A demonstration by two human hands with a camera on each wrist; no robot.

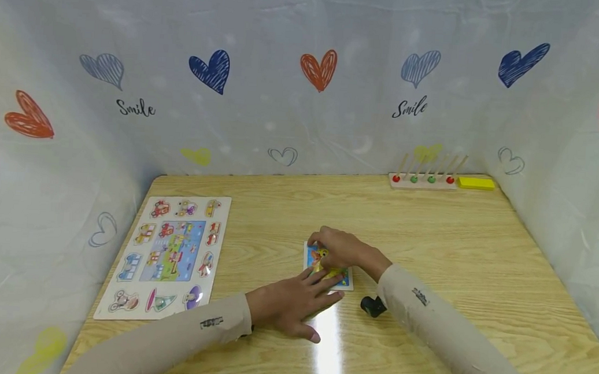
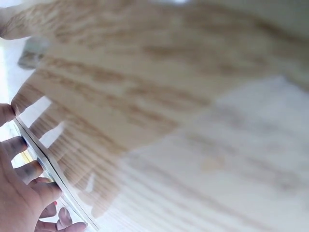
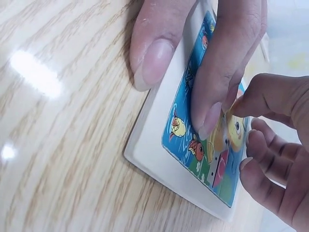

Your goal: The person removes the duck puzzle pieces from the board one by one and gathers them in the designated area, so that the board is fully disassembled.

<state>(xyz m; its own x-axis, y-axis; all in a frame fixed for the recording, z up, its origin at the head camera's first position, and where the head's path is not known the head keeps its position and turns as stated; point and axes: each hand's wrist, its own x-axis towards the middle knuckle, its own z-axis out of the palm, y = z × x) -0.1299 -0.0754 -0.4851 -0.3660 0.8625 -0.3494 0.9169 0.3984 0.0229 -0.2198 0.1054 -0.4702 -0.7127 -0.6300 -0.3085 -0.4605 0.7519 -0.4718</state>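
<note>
A small picture puzzle (image 1: 347,284) with a white border lies on the table in front of me. The right wrist view shows its blue picture (image 3: 186,145), with fish and a yellow animal figure. My left hand (image 1: 301,306) rests at the puzzle's near-left side, fingers straight and spread, some of them across the picture. Over the far part of the puzzle is my right hand (image 1: 344,251), its fingers curled at the far-left corner and its thumb on the yellow figure. I cannot tell whether a separate piece is lifted. The hands cover much of the picture.
A large vehicle-picture puzzle board (image 1: 165,311) lies at left. A peg stand (image 1: 422,185) with red and green beads and a yellow block (image 1: 476,183) sit at the back right. Beside the right forearm is a black object (image 1: 371,306). A patterned curtain (image 1: 263,109) borders the table.
</note>
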